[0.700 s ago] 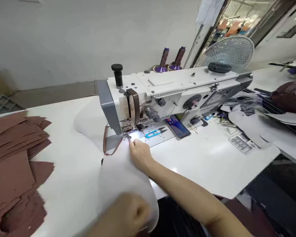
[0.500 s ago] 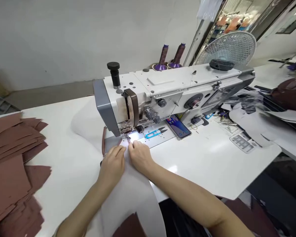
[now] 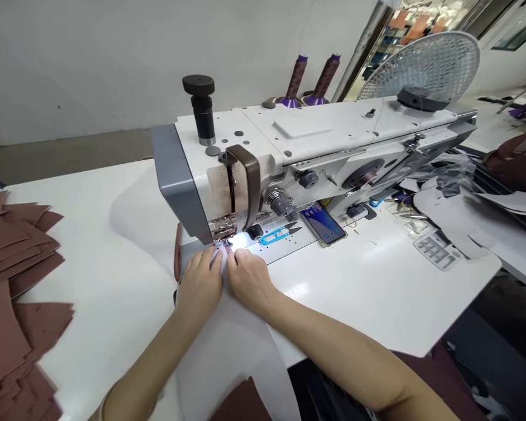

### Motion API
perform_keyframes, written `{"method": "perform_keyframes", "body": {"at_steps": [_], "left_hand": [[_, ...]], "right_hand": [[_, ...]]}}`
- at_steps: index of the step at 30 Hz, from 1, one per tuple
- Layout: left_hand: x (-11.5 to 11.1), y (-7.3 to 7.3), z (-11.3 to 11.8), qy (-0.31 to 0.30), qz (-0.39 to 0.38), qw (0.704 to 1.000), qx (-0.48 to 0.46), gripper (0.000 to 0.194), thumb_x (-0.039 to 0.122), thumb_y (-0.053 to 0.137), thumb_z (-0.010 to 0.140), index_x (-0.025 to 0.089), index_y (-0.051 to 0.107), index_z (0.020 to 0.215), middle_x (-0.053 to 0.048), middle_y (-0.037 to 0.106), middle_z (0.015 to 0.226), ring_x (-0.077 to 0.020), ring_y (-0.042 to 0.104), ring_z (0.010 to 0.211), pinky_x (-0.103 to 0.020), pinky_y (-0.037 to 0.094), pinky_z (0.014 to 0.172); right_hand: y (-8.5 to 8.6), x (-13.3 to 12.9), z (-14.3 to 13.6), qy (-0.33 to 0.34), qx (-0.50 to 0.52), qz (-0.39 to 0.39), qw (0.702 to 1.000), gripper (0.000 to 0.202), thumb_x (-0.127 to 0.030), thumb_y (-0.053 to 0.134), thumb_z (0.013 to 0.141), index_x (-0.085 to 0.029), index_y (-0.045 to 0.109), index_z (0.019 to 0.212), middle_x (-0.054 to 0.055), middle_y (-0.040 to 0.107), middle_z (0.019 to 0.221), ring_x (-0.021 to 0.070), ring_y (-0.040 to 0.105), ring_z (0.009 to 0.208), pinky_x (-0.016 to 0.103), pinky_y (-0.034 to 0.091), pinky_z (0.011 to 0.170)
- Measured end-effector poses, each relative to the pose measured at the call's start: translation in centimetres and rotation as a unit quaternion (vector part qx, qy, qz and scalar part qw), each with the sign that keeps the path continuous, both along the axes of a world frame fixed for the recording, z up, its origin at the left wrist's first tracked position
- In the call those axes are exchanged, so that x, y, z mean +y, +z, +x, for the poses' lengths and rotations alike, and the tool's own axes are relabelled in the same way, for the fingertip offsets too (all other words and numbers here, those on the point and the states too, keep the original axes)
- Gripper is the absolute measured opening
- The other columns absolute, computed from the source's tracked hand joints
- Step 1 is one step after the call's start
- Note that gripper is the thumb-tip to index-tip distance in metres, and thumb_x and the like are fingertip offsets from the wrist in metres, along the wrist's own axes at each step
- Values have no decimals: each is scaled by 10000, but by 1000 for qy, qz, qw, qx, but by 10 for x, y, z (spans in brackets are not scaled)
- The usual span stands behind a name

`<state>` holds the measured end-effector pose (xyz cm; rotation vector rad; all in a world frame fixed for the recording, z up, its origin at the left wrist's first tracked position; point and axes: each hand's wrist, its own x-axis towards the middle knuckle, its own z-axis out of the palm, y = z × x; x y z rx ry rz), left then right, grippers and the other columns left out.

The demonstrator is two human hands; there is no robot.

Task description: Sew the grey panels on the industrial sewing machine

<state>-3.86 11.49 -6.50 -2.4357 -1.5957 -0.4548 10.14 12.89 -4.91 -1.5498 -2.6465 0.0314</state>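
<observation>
Under the lit needle area of a white sewing machine (image 3: 298, 140) runs a large, soft white sheet of material (image 3: 236, 345). My left hand (image 3: 201, 279) presses on it left of the presser foot (image 3: 227, 243), fingers bent and close together. Just right of that, my right hand (image 3: 251, 276) pinches the sheet's edge near the foot, thumb and fingertips closed. The exact edge between my fingertips is mostly hidden. A brown piece (image 3: 243, 403) lies on the sheet close to my body.
Blue thread snips (image 3: 275, 235) and a phone (image 3: 323, 223) lie right of the needle. Stacked brown pieces (image 3: 21, 251) cover the table's left side. Two thread cones (image 3: 297, 79) and a fan (image 3: 425, 67) stand behind. Paper scraps (image 3: 442, 219) are at the right.
My view has moved closer to the machine. The left fingers have shifted slightly forward beside the presser foot; the right hand keeps its pinch near the needle.
</observation>
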Motion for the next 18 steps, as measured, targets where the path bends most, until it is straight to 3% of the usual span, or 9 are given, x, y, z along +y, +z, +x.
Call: {"method": "perform_keyframes", "body": {"at_steps": [5,12,18], "left_hand": [[-1,1,3,-2,-17,1000,13,386,92,361,859,103,553,1194,-167,586,1181,-276,532,988,-410,448,836],[1,3,4,6,-43,999,3,397,119,399,866,174,559,1226,-151,544,1241,-290,504,1067,-424,434,880],[4,0,4,5,-26,1000,-4,391,137,395,878,153,549,1237,-160,558,1219,-311,469,1139,-464,404,939]], "right_hand": [[-4,1,0,1,6,16,1000,267,-101,303,941,-112,554,1029,96,571,831,191,519,762,274,347,572],[-6,3,-1,-6,4,3,1000,233,-93,319,926,-130,548,933,90,561,819,188,516,750,267,366,560],[-4,3,-2,3,2,-4,1000,227,-86,335,917,-106,540,1011,94,567,820,190,523,748,266,389,572]]}}
